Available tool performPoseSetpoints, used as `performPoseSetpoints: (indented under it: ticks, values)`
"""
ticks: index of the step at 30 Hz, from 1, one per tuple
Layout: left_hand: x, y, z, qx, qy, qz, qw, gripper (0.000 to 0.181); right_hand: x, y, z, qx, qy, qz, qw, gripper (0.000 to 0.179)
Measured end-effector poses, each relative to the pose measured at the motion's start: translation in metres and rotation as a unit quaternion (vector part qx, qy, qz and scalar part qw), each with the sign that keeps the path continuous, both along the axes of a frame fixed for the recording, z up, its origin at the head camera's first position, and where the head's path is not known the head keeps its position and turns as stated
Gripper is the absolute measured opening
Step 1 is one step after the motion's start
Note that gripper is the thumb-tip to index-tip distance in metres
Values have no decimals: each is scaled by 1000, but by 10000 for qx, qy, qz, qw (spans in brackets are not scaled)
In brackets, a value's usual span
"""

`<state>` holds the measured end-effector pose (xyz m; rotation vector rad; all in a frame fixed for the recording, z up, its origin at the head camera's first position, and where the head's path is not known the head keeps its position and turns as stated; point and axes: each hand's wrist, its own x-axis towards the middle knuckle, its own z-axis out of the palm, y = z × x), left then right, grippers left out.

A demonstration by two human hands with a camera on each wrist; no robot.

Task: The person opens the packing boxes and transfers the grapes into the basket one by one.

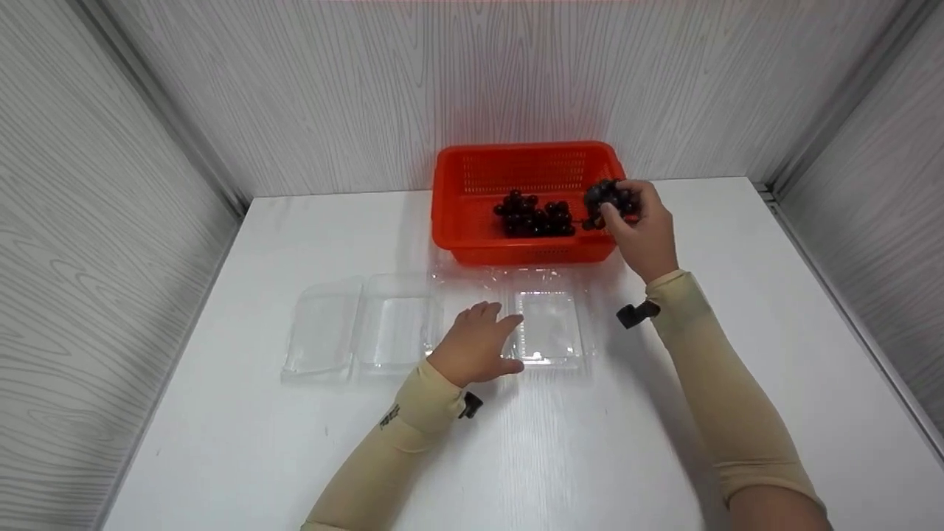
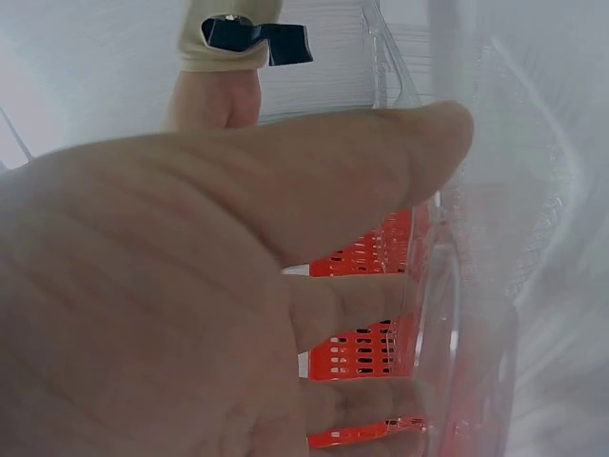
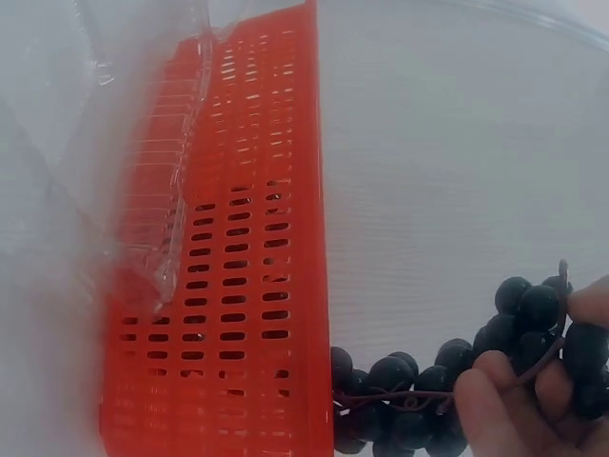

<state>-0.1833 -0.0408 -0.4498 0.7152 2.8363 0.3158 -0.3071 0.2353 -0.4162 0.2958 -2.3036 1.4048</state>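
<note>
My right hand grips a bunch of dark grapes over the right side of the red basket. In the right wrist view, fingers curl round the grapes and their thin brown stem. More dark grapes lie inside the basket. My left hand has its fingers spread and holds nothing. It is at the left side of a clear plastic box, covering part of it. In the left wrist view, the left hand's fingertips are close to the clear plastic wall.
Left of that box, a second clear plastic box stands with its lid folded out flat to the left. Both boxes are on the white table, in front of the basket. A pale wood-grain panel rises behind the basket.
</note>
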Motion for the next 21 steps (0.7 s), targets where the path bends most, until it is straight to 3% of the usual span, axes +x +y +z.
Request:
performPoseSetpoints:
  ticks: [14,21]
  values:
    - [1,4,-1,-22,9,-85,10000,73,-7,5,1,353,-394,191,9984,42]
    - [3,0,5,84,91,-144,9998,73,12,0,-3,294,-16,520,9982,19]
